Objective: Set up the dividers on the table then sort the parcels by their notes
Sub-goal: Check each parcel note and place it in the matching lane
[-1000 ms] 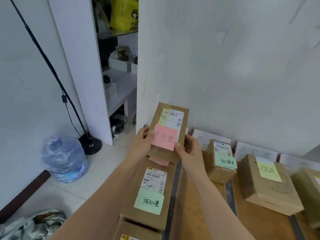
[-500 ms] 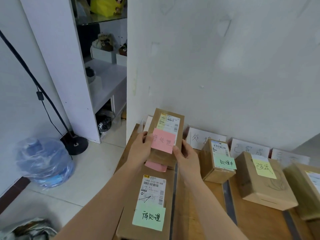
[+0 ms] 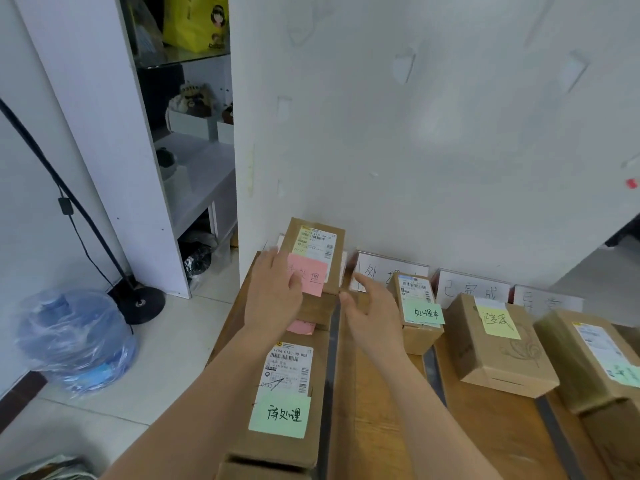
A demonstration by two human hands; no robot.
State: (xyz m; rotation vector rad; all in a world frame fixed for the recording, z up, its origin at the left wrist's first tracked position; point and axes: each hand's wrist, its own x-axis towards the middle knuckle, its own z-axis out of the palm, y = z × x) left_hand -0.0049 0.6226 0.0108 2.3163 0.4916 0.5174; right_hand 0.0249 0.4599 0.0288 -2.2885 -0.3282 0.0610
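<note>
A brown parcel with a pink note [image 3: 317, 258] lies at the far end of the leftmost lane, stacked on another parcel with a pink note [image 3: 313, 315]. My left hand [image 3: 273, 294] rests flat on its near left part, fingers straight. My right hand [image 3: 372, 315] hovers just right of it, fingers loose, holding nothing. Nearer me in the same lane lies a long parcel with a green note [image 3: 287, 393]. Dark divider strips [image 3: 333, 358] split the wooden table [image 3: 377, 410] into lanes. White label cards [image 3: 471, 289] stand against the wall.
Further right sit a small parcel with a blue-green note [image 3: 420, 315], a parcel with a yellow note [image 3: 498, 344] and a taped parcel [image 3: 595, 358]. On the floor to the left are a wrapped water bottle [image 3: 74, 337] and a lamp base [image 3: 140, 303]. A white shelf unit [image 3: 194, 161] stands behind.
Both hands carried the pink-note parcel forward and set it on the stack by the wall. The right hand has let go and drawn right; the left now lies flat on it.
</note>
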